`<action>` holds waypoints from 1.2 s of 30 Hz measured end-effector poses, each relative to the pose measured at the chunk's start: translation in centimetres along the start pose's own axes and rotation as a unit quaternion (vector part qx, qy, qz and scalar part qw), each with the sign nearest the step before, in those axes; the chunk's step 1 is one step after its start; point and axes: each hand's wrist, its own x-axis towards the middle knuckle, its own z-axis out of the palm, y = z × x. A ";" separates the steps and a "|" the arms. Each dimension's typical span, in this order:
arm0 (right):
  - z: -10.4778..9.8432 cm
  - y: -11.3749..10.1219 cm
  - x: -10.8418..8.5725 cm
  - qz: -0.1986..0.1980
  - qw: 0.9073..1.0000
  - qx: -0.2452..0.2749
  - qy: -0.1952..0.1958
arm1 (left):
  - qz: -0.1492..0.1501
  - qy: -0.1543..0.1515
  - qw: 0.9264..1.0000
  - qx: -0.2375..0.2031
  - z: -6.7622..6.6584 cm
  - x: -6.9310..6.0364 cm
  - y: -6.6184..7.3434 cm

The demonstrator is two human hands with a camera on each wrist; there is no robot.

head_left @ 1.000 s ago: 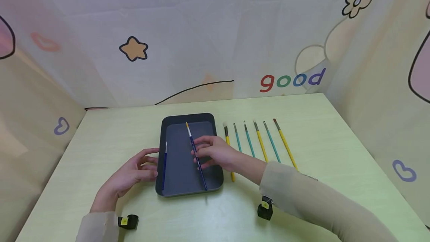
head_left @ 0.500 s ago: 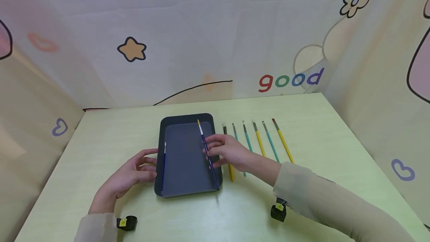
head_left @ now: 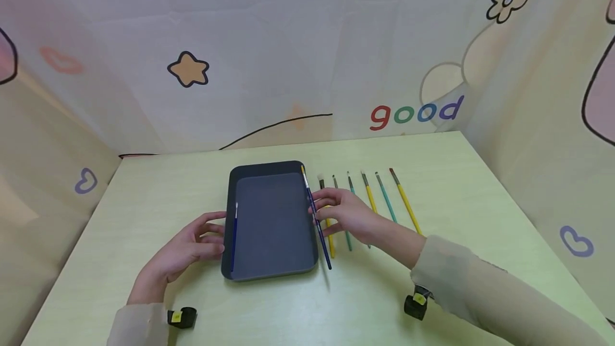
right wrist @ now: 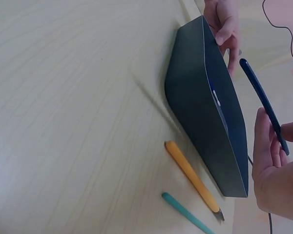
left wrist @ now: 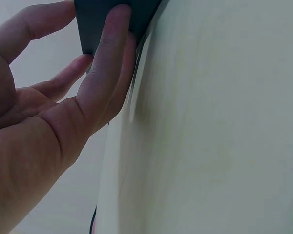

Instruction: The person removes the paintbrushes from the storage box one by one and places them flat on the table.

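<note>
A dark grey tray (head_left: 274,228) lies on the table. My left hand (head_left: 184,247) rests against its left wall with fairly relaxed fingers; in the left wrist view these fingers (left wrist: 105,68) touch the tray's side. Inside the tray, along its left side, is a thin blue paintbrush (head_left: 234,239). My right hand (head_left: 353,217) pinches a second blue paintbrush (head_left: 324,250), tipped yellow-orange, between thumb and fingers. That brush is held above the tray's right rim, as the right wrist view also shows its handle (right wrist: 259,87) off the table.
Right of the tray several paintbrushes lie in a row: a yellow one (head_left: 331,244) beside the rim, a teal one (head_left: 386,198), and a yellow one with a reddish tip (head_left: 405,199) at the far end. A printed cloth (head_left: 269,68) hangs behind the table.
My right hand has moved right with the blue paintbrush, from over the tray's middle to its right rim. The left hand and the tray stay in place.
</note>
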 end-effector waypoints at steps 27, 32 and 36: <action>-6.7 1.5 -2.1 0.031 0.996 -0.046 0.075 | 0.005 -0.004 1.000 -0.002 -0.2 0.2 -0.3; -8.4 1.5 -2.6 0.033 0.995 -0.047 0.078 | -0.002 -0.002 1.000 -0.003 -0.2 0.2 -0.1; -10.0 1.6 -2.9 0.027 0.995 -0.054 0.081 | -0.006 -0.001 1.000 -0.002 -0.2 0.1 0.0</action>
